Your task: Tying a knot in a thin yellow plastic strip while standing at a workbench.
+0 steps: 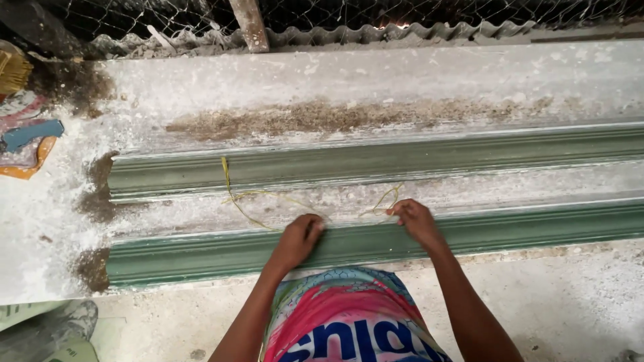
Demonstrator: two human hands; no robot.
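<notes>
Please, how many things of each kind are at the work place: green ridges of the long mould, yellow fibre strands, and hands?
Green ridges: 2
Yellow fibre strands: 1 tangle; single strands too thin to count
Hands, left hand and right hand: 2
Total: 5

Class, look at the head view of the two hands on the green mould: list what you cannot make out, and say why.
- Left hand: fingertips curled under, grip on the yellow fibre strand hidden.
- Right hand: pinch point too small to tell.
- Green mould: right end cut off by the frame edge.
- Colourful object at left: cut off by the frame edge.
</notes>
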